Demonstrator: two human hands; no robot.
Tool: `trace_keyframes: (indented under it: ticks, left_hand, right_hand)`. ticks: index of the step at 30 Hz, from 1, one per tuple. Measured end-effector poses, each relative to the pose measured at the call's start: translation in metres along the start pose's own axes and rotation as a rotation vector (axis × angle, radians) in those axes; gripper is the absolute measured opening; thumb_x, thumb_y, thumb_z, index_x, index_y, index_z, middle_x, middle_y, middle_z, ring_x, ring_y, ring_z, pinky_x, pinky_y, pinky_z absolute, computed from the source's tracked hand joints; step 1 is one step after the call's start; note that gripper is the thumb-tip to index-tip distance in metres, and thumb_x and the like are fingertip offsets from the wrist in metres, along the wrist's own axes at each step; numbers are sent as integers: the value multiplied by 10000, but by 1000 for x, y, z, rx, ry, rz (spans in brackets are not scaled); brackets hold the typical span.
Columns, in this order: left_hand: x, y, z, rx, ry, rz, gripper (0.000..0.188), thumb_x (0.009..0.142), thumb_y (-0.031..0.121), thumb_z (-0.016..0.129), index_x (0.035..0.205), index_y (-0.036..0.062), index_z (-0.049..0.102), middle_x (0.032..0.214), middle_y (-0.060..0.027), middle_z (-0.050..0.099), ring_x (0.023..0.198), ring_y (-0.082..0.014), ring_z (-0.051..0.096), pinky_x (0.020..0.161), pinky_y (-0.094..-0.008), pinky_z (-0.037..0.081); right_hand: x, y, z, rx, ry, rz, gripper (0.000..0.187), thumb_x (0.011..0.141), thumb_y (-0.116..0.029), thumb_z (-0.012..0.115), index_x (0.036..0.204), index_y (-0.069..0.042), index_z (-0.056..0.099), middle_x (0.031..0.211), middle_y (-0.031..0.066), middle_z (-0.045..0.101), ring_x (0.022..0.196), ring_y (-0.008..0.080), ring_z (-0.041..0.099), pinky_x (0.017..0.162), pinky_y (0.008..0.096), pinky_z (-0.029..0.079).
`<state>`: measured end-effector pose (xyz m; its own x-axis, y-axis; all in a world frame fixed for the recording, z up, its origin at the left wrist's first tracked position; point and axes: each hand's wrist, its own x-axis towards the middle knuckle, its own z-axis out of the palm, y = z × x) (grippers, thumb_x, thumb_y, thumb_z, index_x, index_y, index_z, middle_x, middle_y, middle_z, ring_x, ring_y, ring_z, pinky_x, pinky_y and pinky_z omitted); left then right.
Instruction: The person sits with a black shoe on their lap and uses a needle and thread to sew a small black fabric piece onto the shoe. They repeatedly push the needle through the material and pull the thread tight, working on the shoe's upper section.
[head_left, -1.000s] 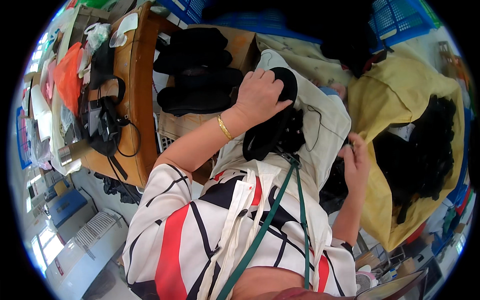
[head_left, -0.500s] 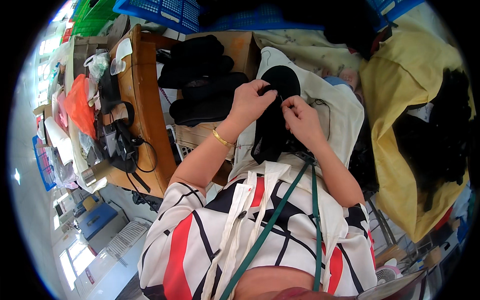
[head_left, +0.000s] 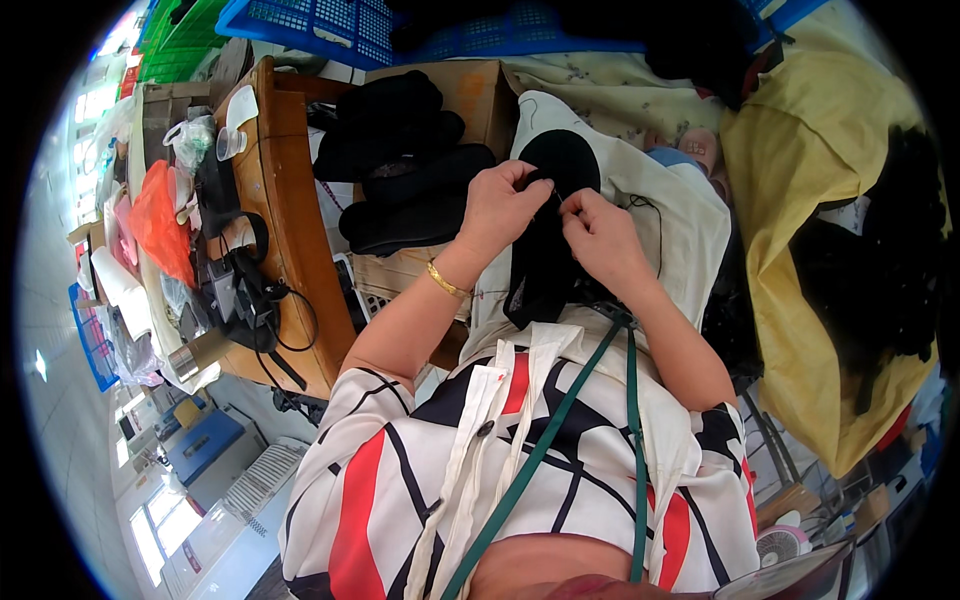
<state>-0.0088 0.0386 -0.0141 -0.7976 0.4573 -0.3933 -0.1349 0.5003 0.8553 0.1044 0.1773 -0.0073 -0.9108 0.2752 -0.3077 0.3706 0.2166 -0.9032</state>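
Note:
A black cloth shoe (head_left: 545, 262) lies over the white cloth (head_left: 690, 235) on my lap, its rounded end pointing away from me. My left hand (head_left: 497, 205), with a gold bangle at the wrist, pinches the shoe's edge between thumb and fingers. Close beside it, my right hand (head_left: 600, 235) is closed in a pinch at the shoe's opening. A thin, bright needle (head_left: 560, 199) shows faintly at its fingertips; most of it is hidden. Black thread (head_left: 645, 204) lies in a loop on the white cloth, right of my right hand.
Several black shoes (head_left: 400, 215) are piled on cardboard to the left, beside a wooden table (head_left: 285, 200) with a black bag and cables. Blue baskets (head_left: 330, 35) holding black items stand at the far side. A yellow sack (head_left: 780, 300) of black pieces is at the right.
My right hand has shifted very slightly left, nearer my left hand, and less of the needle shows. My left hand keeps its grip on the shoe. The view has tilted slightly.

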Motion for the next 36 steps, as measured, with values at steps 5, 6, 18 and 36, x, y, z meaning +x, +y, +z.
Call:
trace_keyframes:
  ticks: [5, 6, 18, 36]
  left_hand:
    - [0, 11, -2, -187, -46, -175, 158, 846, 160, 709, 866, 8, 668, 735, -2, 632, 618, -57, 569, 529, -209, 473]
    - [0, 13, -2, -247, -56, -216, 151, 846, 158, 707, 857, 14, 664, 733, -2, 628, 618, -61, 569, 532, -210, 473]
    - [-2, 17, -1, -340, -91, -286, 110, 856, 150, 686, 817, 56, 645, 718, 6, 610, 606, -66, 555, 533, -213, 461]
    - [8, 23, -4, -233, -157, -351, 124, 850, 173, 654, 772, 81, 628, 704, -2, 597, 606, -78, 534, 543, -233, 438]
  right_hand:
    - [-4, 14, 26, -384, 214, -237, 112, 901, -109, 564, 985, -48, 523, 694, 163, 650, 597, 349, 645, 533, 450, 498]
    - [-6, 15, 30, -412, 227, -245, 114, 912, -113, 561, 998, -57, 512, 693, 163, 651, 604, 350, 648, 525, 456, 494]
    - [-2, 15, 23, -565, 226, -363, 119, 908, -101, 568, 997, -58, 503, 666, 125, 631, 586, 312, 645, 492, 435, 482]
    - [0, 18, 26, -378, 273, -341, 102, 906, -95, 569, 972, -67, 496, 734, 147, 646, 643, 371, 641, 552, 472, 498]
